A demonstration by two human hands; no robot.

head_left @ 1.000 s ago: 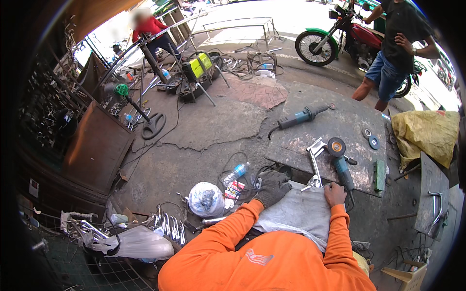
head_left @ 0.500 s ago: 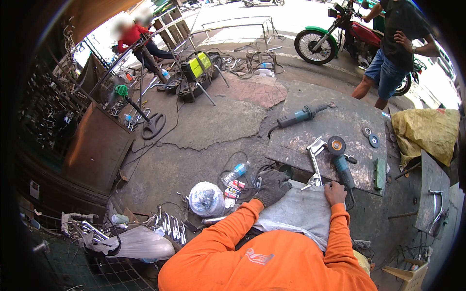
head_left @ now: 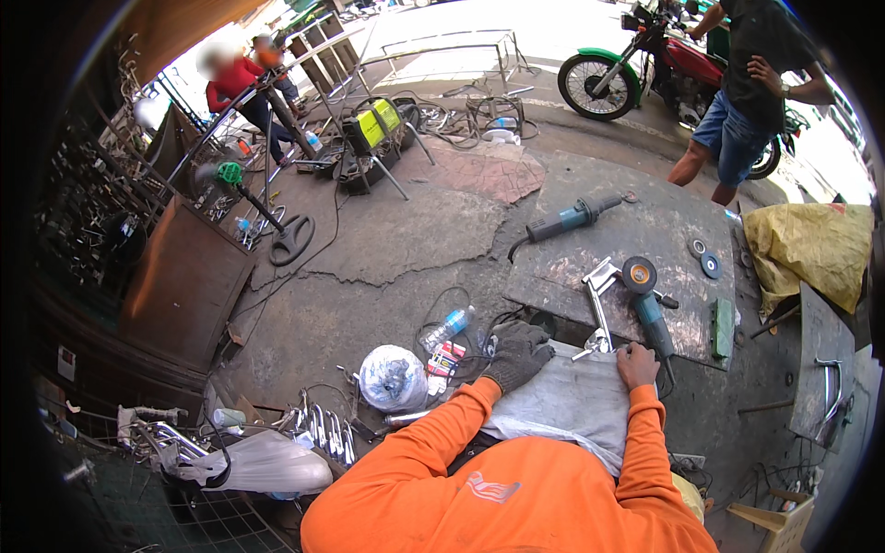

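Bracing the bent metal bracket [head_left: 597, 309] on the steel plate [head_left: 590, 244] is advised: gloved left hand [head_left: 518, 355] rests loosely curled on grey cloth [head_left: 562, 401], bare right hand [head_left: 638, 362] is closed beside the angle grinder [head_left: 647, 300], apparently gripping neither.

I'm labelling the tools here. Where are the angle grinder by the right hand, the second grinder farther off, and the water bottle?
Near angle grinder [head_left: 648, 304], head view, on its blue body below the disc.
Far angle grinder [head_left: 564, 221], head view, on the blue-grey body.
Water bottle [head_left: 446, 328], head view, on its clear middle.
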